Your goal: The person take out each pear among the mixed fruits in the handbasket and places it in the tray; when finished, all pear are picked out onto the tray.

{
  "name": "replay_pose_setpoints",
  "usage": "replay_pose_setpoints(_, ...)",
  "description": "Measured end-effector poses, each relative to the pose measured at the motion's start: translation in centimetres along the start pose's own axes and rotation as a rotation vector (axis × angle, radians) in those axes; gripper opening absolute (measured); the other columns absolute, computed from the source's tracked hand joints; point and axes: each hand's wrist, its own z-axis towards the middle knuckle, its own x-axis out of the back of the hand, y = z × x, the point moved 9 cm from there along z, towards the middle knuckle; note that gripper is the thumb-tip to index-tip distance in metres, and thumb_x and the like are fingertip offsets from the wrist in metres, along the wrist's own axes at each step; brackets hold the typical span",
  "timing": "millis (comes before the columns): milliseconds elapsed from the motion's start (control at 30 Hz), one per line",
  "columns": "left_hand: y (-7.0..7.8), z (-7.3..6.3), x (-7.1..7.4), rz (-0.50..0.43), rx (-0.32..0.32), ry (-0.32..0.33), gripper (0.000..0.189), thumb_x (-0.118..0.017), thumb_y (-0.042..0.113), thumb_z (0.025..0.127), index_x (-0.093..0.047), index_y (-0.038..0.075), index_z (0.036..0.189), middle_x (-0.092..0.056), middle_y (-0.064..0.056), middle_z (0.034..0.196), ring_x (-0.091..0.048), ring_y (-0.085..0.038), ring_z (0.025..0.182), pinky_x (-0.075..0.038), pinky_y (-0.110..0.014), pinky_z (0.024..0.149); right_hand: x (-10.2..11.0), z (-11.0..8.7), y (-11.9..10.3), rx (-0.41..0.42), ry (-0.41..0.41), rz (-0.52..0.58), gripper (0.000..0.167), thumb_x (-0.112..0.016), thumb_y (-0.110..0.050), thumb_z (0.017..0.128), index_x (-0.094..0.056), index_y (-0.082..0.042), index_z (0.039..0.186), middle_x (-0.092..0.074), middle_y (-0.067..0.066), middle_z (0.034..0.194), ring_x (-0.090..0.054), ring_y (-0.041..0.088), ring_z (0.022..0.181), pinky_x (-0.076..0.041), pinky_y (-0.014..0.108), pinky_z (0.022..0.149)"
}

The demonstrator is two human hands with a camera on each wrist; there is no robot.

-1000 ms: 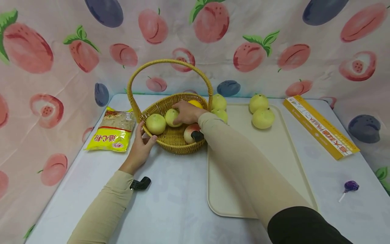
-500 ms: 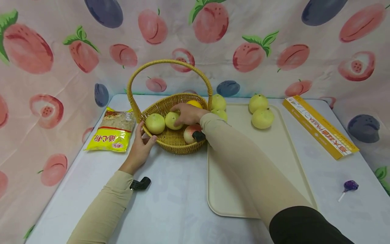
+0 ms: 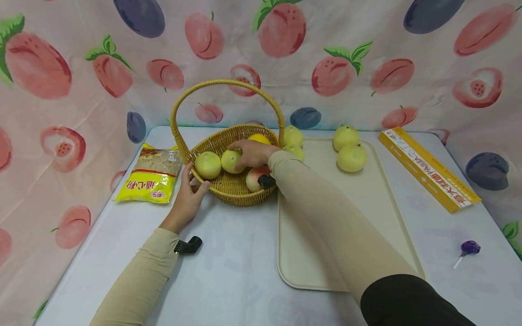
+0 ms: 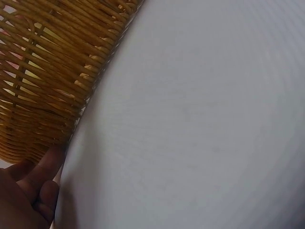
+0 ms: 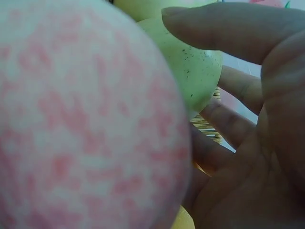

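A wicker basket (image 3: 240, 199) with a tall hoop handle stands at the back of the table. My left hand (image 3: 186, 199) holds its left rim, thumb at the front; in the left wrist view the fingers (image 4: 47, 167) lie against the woven side. My right hand (image 3: 254, 152) reaches inside and grips a round pale green pear (image 3: 230, 161), its skin dark-speckled in the right wrist view. Another green pear (image 3: 208, 165) sits to its left. A pink-mottled peach (image 3: 253, 179) lies under my right wrist and fills much of the right wrist view. Behind the hand shows a yellow fruit (image 3: 261, 138), partly hidden.
A beige tray (image 3: 334, 271) lies right of the basket, with green pears (image 3: 352, 158) at its far end and beside the basket. A yellow macaroni bag (image 3: 148, 176) lies left. At right are a long pasta box (image 3: 428, 168) and a purple lollipop (image 3: 470, 247).
My right hand has shifted very slightly to the right and stays on the pear. The left hand and the basket have not visibly moved.
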Motion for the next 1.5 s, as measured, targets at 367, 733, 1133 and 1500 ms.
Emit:
replay_pose_setpoints(367, -0.32, 0.09, 0.02, 0.000, 0.004, -0.003, 0.079, -0.050, 0.030, 0.106, 0.007, 0.024, 0.160, -0.011, -0.022, 0.163, -0.051, -0.041, 0.123, -0.044, -0.051, 0.099, -0.53, 0.21, -0.10, -0.012, -0.048, -0.027, 0.071, -0.071, -0.021, 0.093, -0.038, -0.027, 0.156, -0.035, 0.006, 0.158, -0.034, 0.024, 0.140, -0.030, 0.043, 0.113)
replay_pose_setpoints(733, -0.40, 0.02, 0.06, -0.005, 0.000, 0.004, 0.076, -0.049, 0.028, 0.106, 0.004, 0.025, 0.161, -0.013, -0.022, 0.162, -0.051, -0.040, 0.123, -0.045, -0.051, 0.098, -0.46, 0.30, -0.13, -0.011, -0.030, -0.019, 0.061, -0.072, -0.021, 0.093, -0.047, -0.025, 0.148, -0.044, 0.005, 0.150, -0.042, 0.020, 0.130, -0.035, 0.039, 0.108)
replay_pose_setpoints(1133, -0.41, 0.10, 0.16, 0.008, -0.005, 0.007, 0.077, -0.050, 0.028, 0.106, 0.005, 0.023, 0.161, -0.013, -0.023, 0.162, -0.051, -0.041, 0.122, -0.045, -0.052, 0.097, -0.90, 0.51, 0.01, -0.022, -0.053, -0.049, 0.065, -0.075, -0.024, 0.091, -0.046, -0.023, 0.149, -0.043, 0.005, 0.151, -0.041, 0.020, 0.131, -0.034, 0.040, 0.110)
replay_pose_setpoints(1500, -0.23, 0.04, 0.03, -0.007, 0.023, -0.010, 0.078, -0.049, 0.025, 0.107, 0.006, 0.021, 0.161, -0.011, -0.023, 0.162, -0.049, -0.042, 0.124, -0.044, -0.052, 0.098, -0.55, 0.22, -0.41, -0.013, -0.027, -0.078, 0.063, -0.074, -0.027, 0.091, -0.047, -0.023, 0.148, -0.046, 0.004, 0.149, -0.043, 0.019, 0.129, -0.035, 0.038, 0.109)
